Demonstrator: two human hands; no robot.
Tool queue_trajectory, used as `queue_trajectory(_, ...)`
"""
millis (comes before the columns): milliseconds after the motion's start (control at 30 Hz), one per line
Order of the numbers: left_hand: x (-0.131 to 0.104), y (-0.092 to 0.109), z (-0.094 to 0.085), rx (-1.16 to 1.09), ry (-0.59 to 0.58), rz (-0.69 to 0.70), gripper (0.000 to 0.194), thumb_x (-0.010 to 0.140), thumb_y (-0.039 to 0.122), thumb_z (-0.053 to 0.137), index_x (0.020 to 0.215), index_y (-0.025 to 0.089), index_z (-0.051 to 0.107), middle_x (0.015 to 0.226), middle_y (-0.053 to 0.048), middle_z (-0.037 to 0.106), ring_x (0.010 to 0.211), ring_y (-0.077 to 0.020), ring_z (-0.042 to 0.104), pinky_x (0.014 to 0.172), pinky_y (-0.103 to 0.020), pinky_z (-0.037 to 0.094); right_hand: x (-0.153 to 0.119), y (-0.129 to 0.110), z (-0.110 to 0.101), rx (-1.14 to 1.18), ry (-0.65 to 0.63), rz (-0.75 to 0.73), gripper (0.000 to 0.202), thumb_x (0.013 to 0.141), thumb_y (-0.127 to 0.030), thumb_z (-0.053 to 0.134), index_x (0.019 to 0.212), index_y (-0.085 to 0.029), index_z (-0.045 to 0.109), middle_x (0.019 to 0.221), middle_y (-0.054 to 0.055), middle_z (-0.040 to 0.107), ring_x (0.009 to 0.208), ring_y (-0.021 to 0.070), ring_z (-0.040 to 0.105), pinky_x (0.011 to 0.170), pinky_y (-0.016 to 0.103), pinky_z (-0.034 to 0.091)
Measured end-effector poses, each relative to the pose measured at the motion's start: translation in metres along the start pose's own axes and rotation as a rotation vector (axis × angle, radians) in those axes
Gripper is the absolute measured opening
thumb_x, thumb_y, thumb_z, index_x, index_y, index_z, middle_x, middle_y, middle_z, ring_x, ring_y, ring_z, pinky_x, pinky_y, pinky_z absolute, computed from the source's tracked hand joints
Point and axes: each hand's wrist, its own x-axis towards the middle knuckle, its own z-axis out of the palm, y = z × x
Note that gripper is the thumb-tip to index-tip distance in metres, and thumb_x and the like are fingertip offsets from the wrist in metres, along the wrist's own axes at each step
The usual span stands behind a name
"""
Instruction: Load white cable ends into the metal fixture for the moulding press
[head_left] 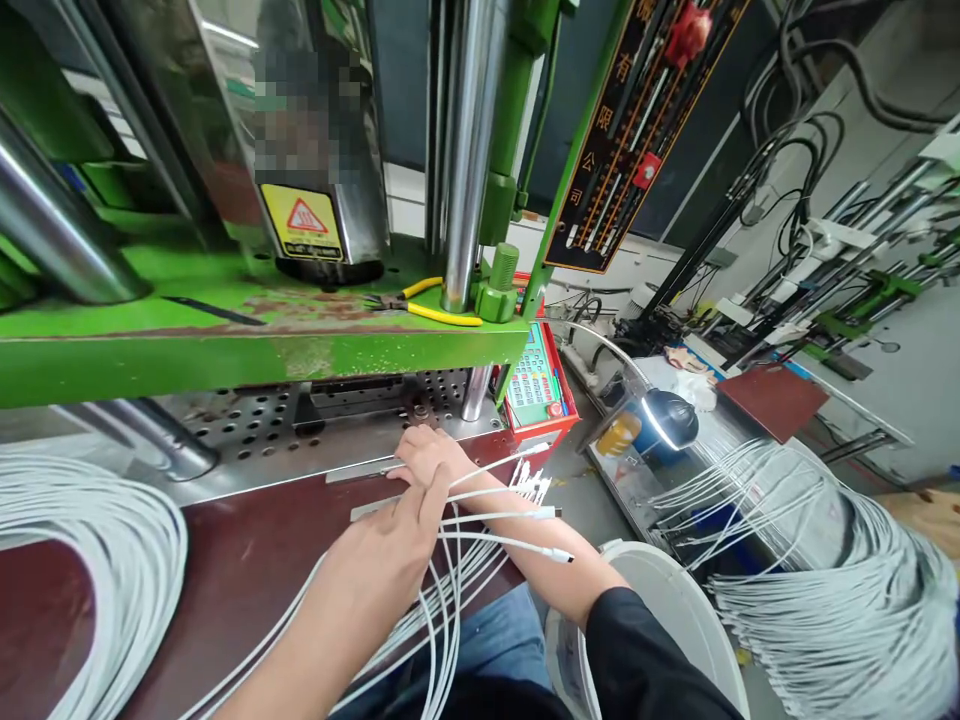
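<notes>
In front of the green metal press [420, 352], the person's left hand [396, 535] lies bent over thin white cables with plug ends [555, 513], though whether its fingers grip them cannot be told. The right hand [431, 458], nearer the press, has its curled fingers at a flat silver metal strip [360, 471], their hold unclear; a thick white cable coil [142, 570] lies before the press's left part, and yellow-handled pliers [442, 314] rest on its ledge.

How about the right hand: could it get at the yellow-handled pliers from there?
Probably yes: the right hand is below the green ledge, and the yellow-handled pliers lie near its front edge. Nothing seems to block them, though the hand must rise.
</notes>
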Motion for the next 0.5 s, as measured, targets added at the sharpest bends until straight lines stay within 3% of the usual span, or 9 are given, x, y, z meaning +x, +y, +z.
queue_trajectory(267,0.012,0.003,0.010,-0.008,-0.056,-0.001,0.063,0.067,-0.008,0.030,0.127,0.003,0.046,0.100,-0.018,0.065,0.071,-0.0222,0.067,0.062,-0.034,0.055,0.004,0.003,0.003,-0.008,-0.048,0.005,0.028,0.089,-0.045,0.051,0.090,-0.019,0.061,0.104,-0.001,0.060,0.104,0.0160,0.054,0.087,0.026,0.046)
queue_trajectory(400,0.010,-0.004,0.013,-0.135,0.124,-0.010,0.054,0.073,-0.004,0.031,0.123,0.005,0.051,0.098,-0.017,0.067,0.072,-0.0231,0.067,0.062,-0.034,0.054,0.000,0.006,0.005,0.047,-0.029,0.008,0.024,0.091,-0.039,0.050,0.092,-0.019,0.062,0.101,0.000,0.060,0.100,0.0164,0.054,0.087,0.027,0.045)
queue_trajectory(500,-0.010,-0.042,0.012,-0.376,0.395,-0.275,0.038,0.085,0.015,0.036,0.118,0.012,0.055,0.095,-0.011,0.069,0.081,-0.0234,0.066,0.070,-0.033,0.053,-0.005,0.006,0.003,0.122,0.014,0.025,0.027,0.090,-0.040,0.053,0.098,-0.016,0.063,0.100,0.005,0.061,0.098,0.0194,0.054,0.089,0.030,0.044)
